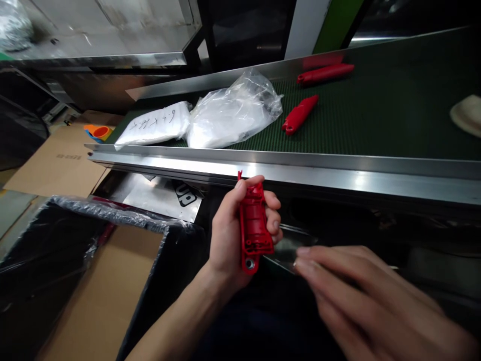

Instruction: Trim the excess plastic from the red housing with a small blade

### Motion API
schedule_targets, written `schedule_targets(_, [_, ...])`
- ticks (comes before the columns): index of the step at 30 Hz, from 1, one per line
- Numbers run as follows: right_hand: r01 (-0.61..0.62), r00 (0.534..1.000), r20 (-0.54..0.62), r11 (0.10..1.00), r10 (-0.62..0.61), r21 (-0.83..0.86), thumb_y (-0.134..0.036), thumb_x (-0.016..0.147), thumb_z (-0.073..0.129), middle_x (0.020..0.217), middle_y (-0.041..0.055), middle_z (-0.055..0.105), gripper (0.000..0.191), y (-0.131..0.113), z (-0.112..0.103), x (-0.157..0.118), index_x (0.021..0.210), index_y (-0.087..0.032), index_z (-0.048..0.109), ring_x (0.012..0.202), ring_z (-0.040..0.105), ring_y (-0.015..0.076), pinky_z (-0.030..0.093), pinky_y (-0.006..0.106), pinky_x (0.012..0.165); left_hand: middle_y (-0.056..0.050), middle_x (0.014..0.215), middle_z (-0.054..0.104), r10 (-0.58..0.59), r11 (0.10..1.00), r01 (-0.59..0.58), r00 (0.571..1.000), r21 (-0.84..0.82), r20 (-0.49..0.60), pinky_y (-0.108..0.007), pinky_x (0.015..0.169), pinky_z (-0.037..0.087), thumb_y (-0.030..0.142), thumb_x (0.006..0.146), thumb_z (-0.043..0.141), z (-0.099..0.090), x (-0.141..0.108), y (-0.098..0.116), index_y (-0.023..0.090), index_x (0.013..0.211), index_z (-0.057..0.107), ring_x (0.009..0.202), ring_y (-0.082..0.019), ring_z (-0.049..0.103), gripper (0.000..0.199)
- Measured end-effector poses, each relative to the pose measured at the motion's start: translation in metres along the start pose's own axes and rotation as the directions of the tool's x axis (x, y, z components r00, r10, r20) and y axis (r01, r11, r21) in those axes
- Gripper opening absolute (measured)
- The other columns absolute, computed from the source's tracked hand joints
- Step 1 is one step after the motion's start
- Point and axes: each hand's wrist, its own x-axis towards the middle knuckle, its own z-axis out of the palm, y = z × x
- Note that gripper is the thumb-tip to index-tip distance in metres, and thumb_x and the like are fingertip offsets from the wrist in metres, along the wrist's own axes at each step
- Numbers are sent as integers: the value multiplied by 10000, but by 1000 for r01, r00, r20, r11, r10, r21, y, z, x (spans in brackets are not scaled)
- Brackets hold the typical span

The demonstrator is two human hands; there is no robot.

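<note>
A red plastic housing (256, 220), its hollow inner side facing up, is wrapped by the fingers of my left hand (229, 230). A metal-lined hole shows at its lower end and a thin red piece sticks up at its top. To the right, my right hand (361, 291) is blurred, thumb and fingertips pressed together; what lies between them, if anything, is too small to make out. Beyond the hands, two more red parts, one nearer (300, 115) and one farther (326, 74), lie on a green ribbed conveyor belt (376, 120).
On the belt's left lie a white packet with handwriting (154, 124) and a clear plastic bag (236, 113). The belt's metal rail (319, 175) runs across in front. At lower left stands a plastic-lined box (112, 286) near flat cardboard (60, 160). A pale object (467, 115) shows far right.
</note>
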Motion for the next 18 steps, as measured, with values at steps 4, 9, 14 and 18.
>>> schedule_targets(4, [-2, 995, -100, 983, -16, -183, 24, 859, 588, 1137, 105, 655, 371, 42, -3, 11, 1203, -107, 634, 1023, 612, 199, 489, 377, 891, -35, 826, 552, 33, 999, -33, 998, -15, -47, -220, 478, 375, 340, 995, 380, -9, 1, 7, 163, 1096, 549, 550, -112, 468, 265])
schedule_targets(9, [173, 985, 70, 883, -158, -436, -11, 886, 540, 1156, 114, 657, 361, 93, 6, 44, 1237, -79, 591, 1016, 581, 240, 476, 422, 850, -38, 824, 573, 45, 999, -44, 984, 8, -174, -221, 485, 397, 323, 970, 456, -15, -8, 13, 167, 1160, 554, 556, -113, 481, 264])
schedule_targets(14, [215, 970, 28, 797, -241, -564, -69, 899, 548, 1209, 100, 658, 329, 114, 28, 65, 1219, -112, 613, 1074, 541, 264, 440, 425, 894, -33, 800, 603, 2, 1000, -7, 975, -22, -224, -218, 449, 399, 330, 894, 598, -33, -17, 11, 185, 1185, 558, 522, -118, 504, 328])
schedule_targets(18, [212, 963, -4, 761, -271, -613, -143, 906, 566, 1144, 120, 677, 362, 118, 37, 64, 1264, -111, 604, 1013, 575, 267, 416, 449, 903, -16, 735, 622, -85, 994, 67, 965, -82, -247, -210, 390, 367, 376, 859, 658, -55, -14, 2, 196, 1149, 549, 447, -122, 502, 359])
